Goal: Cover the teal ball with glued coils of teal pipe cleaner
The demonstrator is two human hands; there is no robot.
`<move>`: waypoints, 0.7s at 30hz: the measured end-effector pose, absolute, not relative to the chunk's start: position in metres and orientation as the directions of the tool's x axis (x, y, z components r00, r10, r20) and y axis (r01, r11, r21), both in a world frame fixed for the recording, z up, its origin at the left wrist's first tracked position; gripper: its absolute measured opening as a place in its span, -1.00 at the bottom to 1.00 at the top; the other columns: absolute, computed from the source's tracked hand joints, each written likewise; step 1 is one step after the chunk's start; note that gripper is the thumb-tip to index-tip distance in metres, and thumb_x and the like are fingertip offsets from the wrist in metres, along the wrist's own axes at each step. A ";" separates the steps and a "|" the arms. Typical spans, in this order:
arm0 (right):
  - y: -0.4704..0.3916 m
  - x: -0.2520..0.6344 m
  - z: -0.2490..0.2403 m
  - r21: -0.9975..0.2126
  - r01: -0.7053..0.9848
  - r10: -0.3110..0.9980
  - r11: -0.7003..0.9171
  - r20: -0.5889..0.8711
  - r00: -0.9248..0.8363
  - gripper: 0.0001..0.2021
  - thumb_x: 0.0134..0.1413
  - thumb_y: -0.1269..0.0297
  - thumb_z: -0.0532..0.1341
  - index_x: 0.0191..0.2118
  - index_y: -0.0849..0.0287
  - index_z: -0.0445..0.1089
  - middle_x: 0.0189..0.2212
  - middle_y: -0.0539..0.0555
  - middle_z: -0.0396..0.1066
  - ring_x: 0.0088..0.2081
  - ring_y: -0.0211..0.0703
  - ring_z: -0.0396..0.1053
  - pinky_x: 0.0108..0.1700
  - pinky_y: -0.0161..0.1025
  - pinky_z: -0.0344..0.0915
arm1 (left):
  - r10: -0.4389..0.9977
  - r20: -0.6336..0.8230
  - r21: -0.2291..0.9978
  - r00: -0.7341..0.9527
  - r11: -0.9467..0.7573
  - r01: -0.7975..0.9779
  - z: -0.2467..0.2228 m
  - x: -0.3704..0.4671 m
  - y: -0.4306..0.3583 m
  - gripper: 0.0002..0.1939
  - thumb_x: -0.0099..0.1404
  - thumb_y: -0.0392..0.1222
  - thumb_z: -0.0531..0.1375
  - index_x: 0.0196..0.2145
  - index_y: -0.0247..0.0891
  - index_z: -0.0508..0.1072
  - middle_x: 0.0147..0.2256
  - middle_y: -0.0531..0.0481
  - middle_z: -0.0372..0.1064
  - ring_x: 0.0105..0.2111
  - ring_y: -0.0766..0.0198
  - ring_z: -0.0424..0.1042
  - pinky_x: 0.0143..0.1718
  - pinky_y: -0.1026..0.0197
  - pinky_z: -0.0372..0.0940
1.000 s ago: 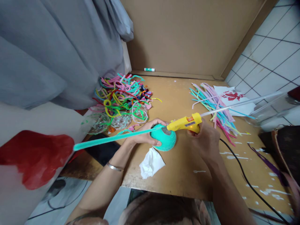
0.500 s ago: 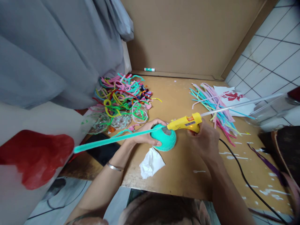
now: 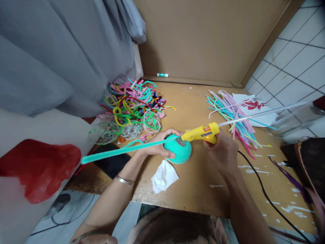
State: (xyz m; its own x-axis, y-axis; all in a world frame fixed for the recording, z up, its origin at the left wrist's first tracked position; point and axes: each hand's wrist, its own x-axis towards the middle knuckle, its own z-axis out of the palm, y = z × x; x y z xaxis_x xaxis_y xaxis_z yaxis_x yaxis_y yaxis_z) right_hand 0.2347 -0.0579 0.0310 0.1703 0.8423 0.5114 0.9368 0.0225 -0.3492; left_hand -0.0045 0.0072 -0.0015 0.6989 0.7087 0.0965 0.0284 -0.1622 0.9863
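Observation:
My left hand is wrapped round a rounded form covered in turquoise pipe cleaner, with a bare greyish patch at its top. From that patch a long turquoise pipe cleaner stretches out to the left over my wrist. My right hand grips a yellow hot glue gun by its handle. The nozzle meets the form near the edge of the bare patch, beside the loose strand; whether it touches, I cannot tell. A clear glue stick sticks out of the gun's back.
Tangled coloured pipe cleaners lie at the back left, straight ones at the right. A crumpled tissue is near the front edge. The gun's black cord runs down the right, near a brown bag. A dark flat object lies left.

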 end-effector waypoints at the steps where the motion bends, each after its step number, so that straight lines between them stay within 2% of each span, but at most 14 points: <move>1: -0.058 0.235 0.031 -0.348 0.937 0.846 0.021 0.506 0.169 -0.77 -0.13 0.21 0.10 -0.30 0.14 0.36 -0.56 0.06 0.38 -0.52 -0.09 0.28 -0.46 -0.27 0.00 | 0.709 0.100 0.987 0.698 -0.160 0.021 -0.002 -0.005 0.007 -0.28 -0.17 -0.06 0.50 -0.05 -0.21 0.38 0.04 -0.13 0.41 0.08 -0.07 0.38 0.05 -0.01 0.30; 7: -0.058 0.235 0.033 -0.349 0.937 0.857 0.026 0.491 0.159 -0.73 -0.11 0.19 0.11 -0.27 0.17 0.40 -0.55 0.07 0.40 -0.52 -0.10 0.28 -0.45 -0.26 0.00 | 0.707 0.106 0.987 0.699 -0.160 0.013 -0.001 -0.004 0.007 -0.28 -0.17 -0.07 0.50 -0.05 -0.21 0.38 0.05 -0.15 0.42 0.08 -0.07 0.38 0.06 -0.01 0.29; 15: -0.058 0.236 0.030 -0.335 0.942 0.853 0.027 0.498 0.152 -0.79 -0.05 0.16 0.08 -0.33 0.13 0.36 -0.59 0.03 0.34 -0.55 -0.14 0.23 -0.46 -0.26 -0.02 | 0.706 0.084 0.985 0.703 -0.164 0.047 0.000 -0.004 0.007 -0.27 -0.17 -0.05 0.50 -0.04 -0.21 0.37 0.04 -0.15 0.42 0.05 -0.06 0.41 0.02 0.01 0.31; 21: -0.058 0.236 0.031 -0.341 0.940 0.841 0.026 0.516 0.164 -0.80 -0.10 0.18 0.09 -0.35 0.12 0.36 -0.58 0.04 0.35 -0.54 -0.12 0.26 -0.47 -0.26 -0.02 | 0.703 0.105 0.988 0.703 -0.156 0.009 -0.001 -0.004 0.007 -0.29 -0.16 -0.07 0.50 -0.05 -0.21 0.38 0.05 -0.15 0.42 0.09 -0.08 0.39 0.06 -0.02 0.30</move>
State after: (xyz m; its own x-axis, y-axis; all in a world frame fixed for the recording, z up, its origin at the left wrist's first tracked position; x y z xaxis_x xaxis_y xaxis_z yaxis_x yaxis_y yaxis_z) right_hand 0.2356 -0.0575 0.0307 0.1640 0.8406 0.5162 0.9397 0.0261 -0.3411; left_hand -0.0044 0.0067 -0.0013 0.7033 0.7031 0.1049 0.0088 -0.1561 0.9877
